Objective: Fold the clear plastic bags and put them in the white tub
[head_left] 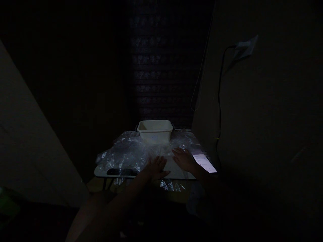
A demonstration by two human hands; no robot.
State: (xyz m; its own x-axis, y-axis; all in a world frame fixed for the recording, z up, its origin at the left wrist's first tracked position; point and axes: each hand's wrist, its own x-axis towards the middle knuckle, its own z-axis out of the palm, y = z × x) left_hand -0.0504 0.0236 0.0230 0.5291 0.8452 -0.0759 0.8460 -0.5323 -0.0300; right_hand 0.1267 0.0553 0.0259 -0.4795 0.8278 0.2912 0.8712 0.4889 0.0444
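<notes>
Clear plastic sheeting (126, 148) lies crumpled over a small white table (101, 172), with some hanging past the front edge. My left hand (156, 168) rests palm down near the front middle, fingers spread, at the edge of the plastic. To its right, my right hand (183, 159) lies flat with fingers stretched out, close to the sheeting. Neither hand grips anything that I can see. Behind both hands a white plastic tub (155, 134) with dark side handles stands upright among the plastic. What the tub holds is too dark to see.
A lit phone (205, 163) lies at the table's right edge. From a wall outlet (244, 48) a black cable (219, 97) hangs down on the right. Dark blinds (161, 67) are behind the table, and a pale panel (30, 134) slants at the left. The room is very dim.
</notes>
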